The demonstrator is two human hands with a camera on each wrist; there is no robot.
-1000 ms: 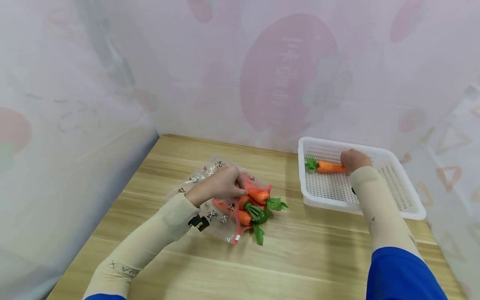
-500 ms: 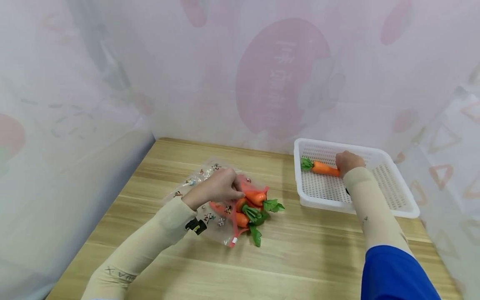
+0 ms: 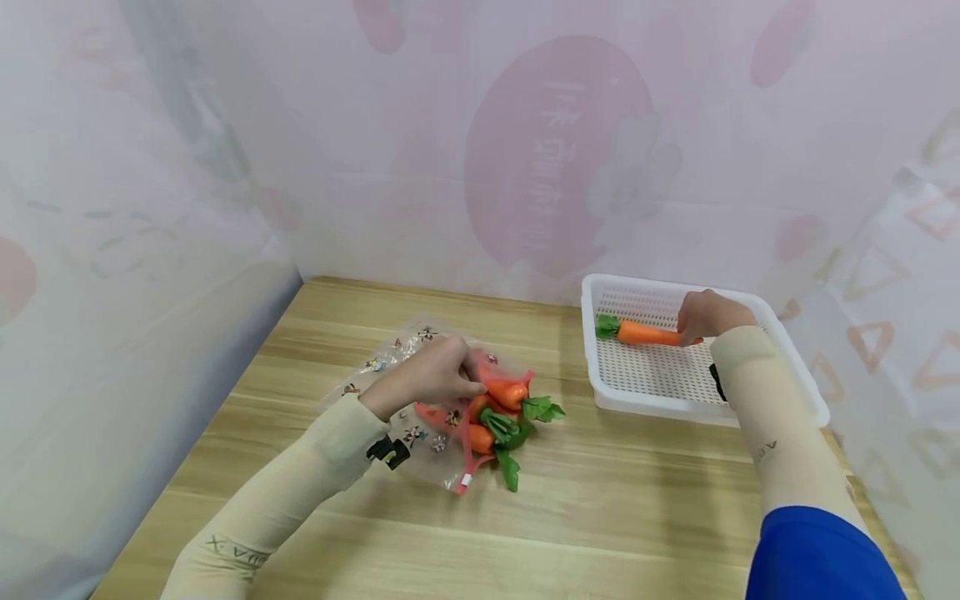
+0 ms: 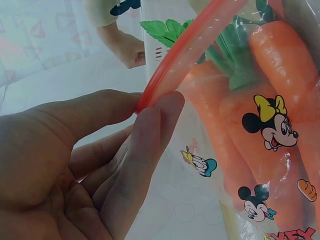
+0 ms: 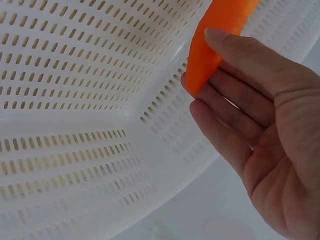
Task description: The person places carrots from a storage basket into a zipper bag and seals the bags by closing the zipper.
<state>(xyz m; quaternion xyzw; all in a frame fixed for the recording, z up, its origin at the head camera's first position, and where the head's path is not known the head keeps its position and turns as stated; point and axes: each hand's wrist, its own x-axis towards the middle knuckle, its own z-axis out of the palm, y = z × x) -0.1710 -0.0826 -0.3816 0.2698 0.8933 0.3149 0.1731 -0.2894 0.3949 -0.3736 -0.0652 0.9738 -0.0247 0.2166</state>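
My left hand [image 3: 438, 375] pinches the red zip edge [image 4: 170, 65] of a clear bag [image 3: 431, 442] printed with cartoon figures. Several orange carrots [image 4: 250, 115] lie inside, their green leaves [image 3: 542, 408] poking out of the mouth toward the right. Over at the right, my right hand [image 3: 711, 314] holds a single carrot [image 3: 647, 334] near its tip, thumb on top and fingers beneath, as the right wrist view shows. That carrot is in the white perforated basket [image 3: 660, 408], its leafy end pointing left.
The basket stands at the back right of the wooden table [image 3: 525, 533], close to the printed curtain [image 3: 390, 217]. Bare tabletop separates it from the bag. The curtain also encloses the left and right sides.
My right hand has shifted slightly right along the carrot, so its tip now shows. The left hand keeps its pinch on the bag. The head view has panned a little.
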